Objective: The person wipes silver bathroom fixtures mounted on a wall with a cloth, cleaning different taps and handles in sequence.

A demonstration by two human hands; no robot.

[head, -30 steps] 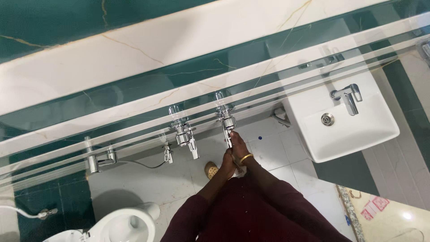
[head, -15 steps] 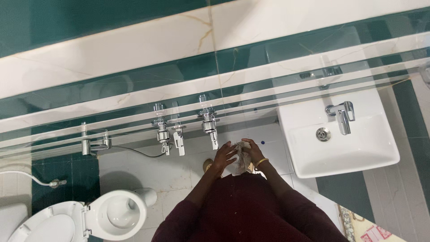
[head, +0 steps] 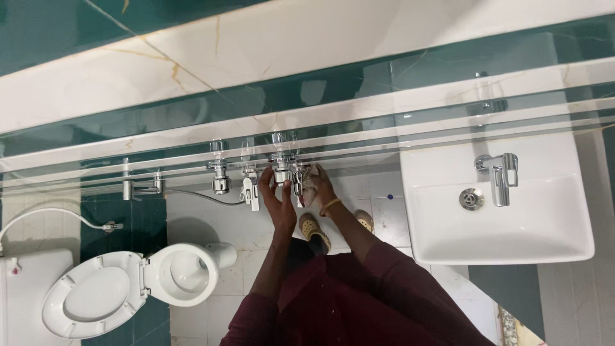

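A white toilet (head: 128, 288) is standing open, well left of the white washbasin (head: 500, 218); a chrome mixer (head: 500, 176) is sitting on that basin's rear.

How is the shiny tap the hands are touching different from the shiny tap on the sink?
The wall tap sticks out of the tiled wall, while the sink tap sits on the white sink. Both hands are at the wall tap, the left hand gripping it and the right hand pressing a cloth beside it; nobody touches the sink tap. Both are polished metal.
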